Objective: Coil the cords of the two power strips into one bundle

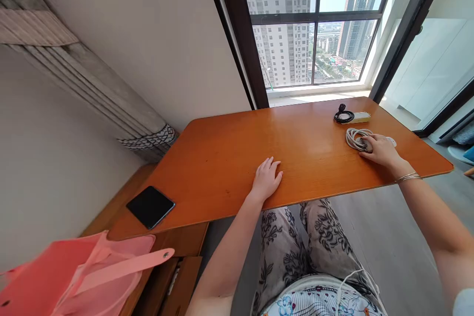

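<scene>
My left hand (265,179) lies palm down near the front edge of the orange-brown wooden table (222,168), fingers spread, holding nothing. Over to the right, my right hand (381,150) is closed over a white coiled cable (356,139), its fingertips on the near side of the loops. A white rounded end pokes out past that hand, and what it belongs to is mostly covered. Just behind sits a pale power strip (361,117) with a black coiled cord (344,116) lying against its left end.
A black tablet (150,207) rests at the table's left end. Below it, a pink bag (107,276) with a strap lies on wooden furniture. A gathered grey curtain (122,103) hangs at the left. The window (314,19) stands behind the table's far edge.
</scene>
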`<state>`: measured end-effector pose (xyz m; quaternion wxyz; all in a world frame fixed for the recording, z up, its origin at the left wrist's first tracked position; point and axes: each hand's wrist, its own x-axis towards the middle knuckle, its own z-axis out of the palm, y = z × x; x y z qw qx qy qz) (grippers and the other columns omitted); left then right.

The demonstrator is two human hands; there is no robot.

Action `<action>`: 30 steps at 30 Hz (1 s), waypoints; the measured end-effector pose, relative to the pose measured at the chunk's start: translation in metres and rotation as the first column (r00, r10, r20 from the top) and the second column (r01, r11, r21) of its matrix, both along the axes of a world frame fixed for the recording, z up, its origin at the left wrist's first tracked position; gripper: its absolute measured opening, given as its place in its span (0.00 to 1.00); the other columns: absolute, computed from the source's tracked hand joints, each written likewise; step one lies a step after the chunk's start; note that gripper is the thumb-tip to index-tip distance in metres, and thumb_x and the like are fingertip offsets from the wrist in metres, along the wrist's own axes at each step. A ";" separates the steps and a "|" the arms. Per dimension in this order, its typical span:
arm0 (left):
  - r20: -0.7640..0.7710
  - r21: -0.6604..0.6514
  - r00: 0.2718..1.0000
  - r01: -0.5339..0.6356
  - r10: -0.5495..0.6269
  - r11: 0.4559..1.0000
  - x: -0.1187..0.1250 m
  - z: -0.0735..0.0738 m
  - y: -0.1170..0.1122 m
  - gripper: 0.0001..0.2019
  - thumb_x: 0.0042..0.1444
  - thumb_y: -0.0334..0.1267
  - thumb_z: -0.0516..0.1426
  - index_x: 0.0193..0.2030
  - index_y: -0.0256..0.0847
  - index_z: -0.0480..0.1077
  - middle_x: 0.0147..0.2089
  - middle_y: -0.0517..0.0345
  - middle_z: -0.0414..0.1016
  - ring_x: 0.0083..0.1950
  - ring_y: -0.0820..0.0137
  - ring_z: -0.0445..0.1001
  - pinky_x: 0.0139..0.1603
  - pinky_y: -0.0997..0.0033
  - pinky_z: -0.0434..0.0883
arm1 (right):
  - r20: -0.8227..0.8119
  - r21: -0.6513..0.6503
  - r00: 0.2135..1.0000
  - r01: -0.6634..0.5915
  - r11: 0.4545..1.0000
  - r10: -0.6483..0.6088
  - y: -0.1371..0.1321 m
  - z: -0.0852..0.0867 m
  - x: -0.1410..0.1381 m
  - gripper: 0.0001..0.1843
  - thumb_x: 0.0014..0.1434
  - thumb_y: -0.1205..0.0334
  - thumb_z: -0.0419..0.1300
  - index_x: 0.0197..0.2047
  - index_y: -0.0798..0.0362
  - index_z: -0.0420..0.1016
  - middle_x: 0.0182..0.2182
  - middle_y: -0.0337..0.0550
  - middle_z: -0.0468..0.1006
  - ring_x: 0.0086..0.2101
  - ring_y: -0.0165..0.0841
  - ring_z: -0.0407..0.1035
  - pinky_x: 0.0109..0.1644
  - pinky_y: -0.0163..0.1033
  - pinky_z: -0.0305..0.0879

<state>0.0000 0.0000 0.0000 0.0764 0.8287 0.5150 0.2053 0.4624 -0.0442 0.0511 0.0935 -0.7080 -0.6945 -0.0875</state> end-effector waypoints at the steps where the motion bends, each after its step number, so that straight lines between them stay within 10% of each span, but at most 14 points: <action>1: -0.002 0.000 1.000 0.000 0.000 1.000 0.000 0.000 0.000 0.19 0.64 0.43 0.54 0.60 0.42 0.71 0.70 0.42 0.67 0.73 0.51 0.62 0.73 0.44 0.60 | 0.006 -0.026 1.000 0.006 1.000 -0.006 0.004 0.001 0.001 0.33 0.57 0.46 0.62 0.61 0.54 0.74 0.55 0.59 0.76 0.55 0.53 0.69 0.57 0.53 0.64; 11: -0.024 -0.008 1.000 -0.007 0.006 1.000 0.002 0.002 0.000 0.20 0.64 0.43 0.53 0.60 0.40 0.70 0.70 0.41 0.67 0.73 0.51 0.62 0.73 0.45 0.60 | 0.097 -0.063 0.995 -0.008 0.998 0.014 0.016 0.005 -0.012 0.26 0.59 0.50 0.61 0.58 0.51 0.77 0.55 0.54 0.79 0.53 0.51 0.70 0.53 0.52 0.61; 21: 0.008 -0.007 1.000 -0.008 0.008 1.000 0.001 -0.001 0.002 0.20 0.63 0.42 0.54 0.61 0.40 0.69 0.70 0.40 0.67 0.73 0.51 0.62 0.73 0.45 0.60 | 0.090 0.011 0.913 -0.400 0.917 0.397 0.023 0.025 -0.149 0.28 0.56 0.55 0.66 0.60 0.53 0.75 0.53 0.53 0.79 0.51 0.50 0.69 0.54 0.51 0.55; 30: 0.218 -0.023 0.974 -0.060 0.064 0.998 -0.001 -0.008 0.004 0.40 0.58 0.41 0.58 0.74 0.35 0.46 0.72 0.33 0.61 0.71 0.50 0.65 0.70 0.45 0.64 | 0.014 0.041 0.846 -0.533 0.845 0.533 0.055 0.020 -0.231 0.31 0.58 0.58 0.66 0.64 0.54 0.72 0.55 0.53 0.77 0.54 0.50 0.65 0.60 0.52 0.51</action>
